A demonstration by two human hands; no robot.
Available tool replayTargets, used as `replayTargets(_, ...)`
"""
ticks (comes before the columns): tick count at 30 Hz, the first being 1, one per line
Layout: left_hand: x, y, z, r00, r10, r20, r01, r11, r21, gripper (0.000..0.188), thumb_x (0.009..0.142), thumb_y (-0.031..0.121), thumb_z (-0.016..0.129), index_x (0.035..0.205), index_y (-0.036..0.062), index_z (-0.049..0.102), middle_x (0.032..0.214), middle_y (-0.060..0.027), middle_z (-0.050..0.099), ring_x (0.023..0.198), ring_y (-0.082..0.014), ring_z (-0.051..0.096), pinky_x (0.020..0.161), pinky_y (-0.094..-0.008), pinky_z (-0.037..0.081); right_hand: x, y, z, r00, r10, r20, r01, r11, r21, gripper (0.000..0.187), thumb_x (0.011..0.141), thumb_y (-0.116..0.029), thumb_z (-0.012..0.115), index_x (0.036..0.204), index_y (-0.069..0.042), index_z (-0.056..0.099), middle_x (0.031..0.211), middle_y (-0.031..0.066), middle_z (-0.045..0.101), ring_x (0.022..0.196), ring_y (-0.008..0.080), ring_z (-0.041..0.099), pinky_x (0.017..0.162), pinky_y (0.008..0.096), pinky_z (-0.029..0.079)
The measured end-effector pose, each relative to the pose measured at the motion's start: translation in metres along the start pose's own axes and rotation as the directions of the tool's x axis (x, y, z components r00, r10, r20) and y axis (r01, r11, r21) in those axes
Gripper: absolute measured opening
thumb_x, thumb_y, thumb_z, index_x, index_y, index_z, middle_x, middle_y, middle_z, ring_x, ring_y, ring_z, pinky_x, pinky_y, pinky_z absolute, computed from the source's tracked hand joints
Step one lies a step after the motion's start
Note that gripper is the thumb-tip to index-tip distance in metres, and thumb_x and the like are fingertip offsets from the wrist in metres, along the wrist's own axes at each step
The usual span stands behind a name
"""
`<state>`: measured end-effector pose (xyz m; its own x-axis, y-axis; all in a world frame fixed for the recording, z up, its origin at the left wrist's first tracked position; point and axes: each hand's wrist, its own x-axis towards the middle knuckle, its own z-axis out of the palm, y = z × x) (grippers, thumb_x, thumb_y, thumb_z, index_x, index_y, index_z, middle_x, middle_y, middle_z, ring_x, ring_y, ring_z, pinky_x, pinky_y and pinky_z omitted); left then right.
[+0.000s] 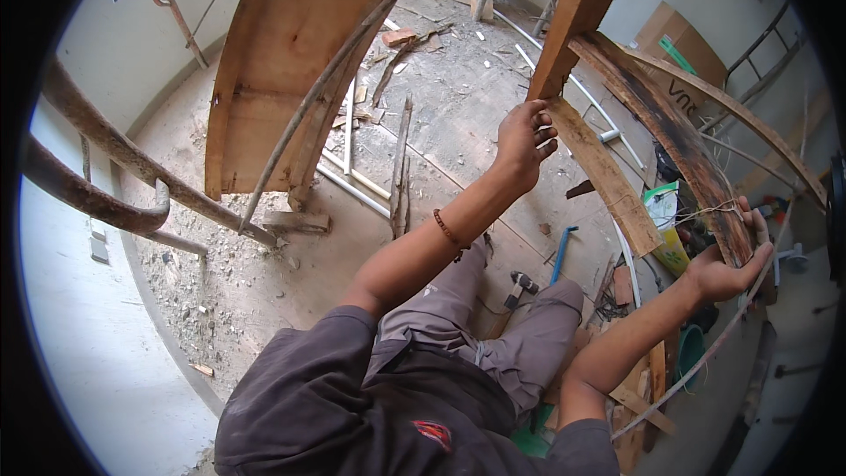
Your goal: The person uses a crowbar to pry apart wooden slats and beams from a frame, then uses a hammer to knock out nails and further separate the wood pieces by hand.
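Observation:
My left hand, with a beaded bracelet on the wrist, is raised at the lower end of a thick wooden beam. Its fingers are curled, with the fingertips against the beam's bottom edge; part of the grip is hidden. A lighter board slants down to the right from beside that hand. At the right, my right hand grips the lower end of a dark, weathered plank, its palm beneath and fingers around the far side. Thin wire is wound about the plank near this hand.
A curved wooden panel and rusty metal tubes stand at the left. On the floor lie a hammer, a blue bar, white pipes and rubble. A cardboard box leans on the far right wall.

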<state>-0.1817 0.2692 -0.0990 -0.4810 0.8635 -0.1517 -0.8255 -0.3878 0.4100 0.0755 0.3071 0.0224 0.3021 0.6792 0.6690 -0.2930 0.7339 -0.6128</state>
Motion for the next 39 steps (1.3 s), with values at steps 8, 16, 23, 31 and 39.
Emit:
replayTargets(8, 0.004, -0.011, -0.015, 0.998, -0.046, -0.045, 0.048, 0.998, 0.048, 0.025, 0.093, 0.020, 0.059, 0.113, 0.0049, 0.056, 0.083, 0.0002, 0.053, 0.072, -0.0138, 0.054, 0.066, -0.0282, 0.048, 0.009, 0.007, -0.043, 0.989, -0.007, -0.151, 0.003, 1.000, -0.028, 0.055, 0.100, -0.039, 0.036, 0.114, 0.010, 0.056, 0.111, 0.0268, 0.062, 0.108, 0.0328, 0.061, 0.097, 0.0434, 0.049)
replayTargets(16, 0.023, -0.052, -0.144, 0.937, 0.334, 0.104, -0.315, 0.674, 0.668, 0.021, 0.098, 0.023, 0.059, 0.105, 0.0037, 0.061, 0.083, -0.0051, 0.060, 0.074, -0.0116, 0.059, 0.067, -0.0299, 0.053, 0.004, 0.012, -0.092, 0.965, -0.140, -0.223, 0.119, 0.987, -0.106, 0.058, 0.097, -0.040, 0.037, 0.109, 0.013, 0.057, 0.104, 0.0279, 0.063, 0.104, 0.0352, 0.062, 0.096, 0.0463, 0.049)
replayTargets(23, -0.113, -0.075, -0.433, 0.938, 0.346, -0.030, 0.196, -0.455, 0.869, 0.034, 0.091, 0.015, 0.058, 0.124, 0.0123, 0.052, 0.104, -0.0179, 0.058, 0.092, -0.0409, 0.061, 0.075, -0.0511, 0.050, -0.007, 0.017, -0.129, 0.947, -0.204, -0.249, 0.182, 0.977, -0.109, 0.061, 0.092, -0.044, 0.041, 0.103, 0.013, 0.059, 0.098, 0.0303, 0.063, 0.098, 0.0376, 0.064, 0.091, 0.0461, 0.051)
replayTargets(31, -0.122, -0.099, -0.441, 0.940, 0.317, 0.126, 0.097, -0.603, 0.792, 0.043, 0.088, 0.014, 0.056, 0.131, 0.0169, 0.053, 0.121, -0.0116, 0.057, 0.105, -0.0337, 0.061, 0.083, -0.0455, 0.052, -0.025, 0.011, -0.109, 0.925, -0.237, -0.298, 0.215, 0.971, -0.105, 0.057, 0.090, -0.042, 0.044, 0.098, 0.012, 0.060, 0.089, 0.0214, 0.059, 0.098, 0.0390, 0.063, 0.091, 0.0475, 0.049)
replayTargets(39, -0.057, -0.097, -0.422, 0.699, 0.698, -0.156, 0.440, -0.247, 0.863, 0.037, 0.086, 0.007, 0.055, 0.123, 0.0126, 0.056, 0.119, -0.0147, 0.058, 0.106, -0.0382, 0.059, 0.086, -0.0480, 0.049, -0.031, 0.010, -0.115, 0.943, -0.191, -0.274, 0.203, 0.979, 0.016, 0.054, 0.092, -0.040, 0.041, 0.099, 0.010, 0.061, 0.089, 0.0176, 0.060, 0.098, 0.0378, 0.062, 0.092, 0.0481, 0.048)
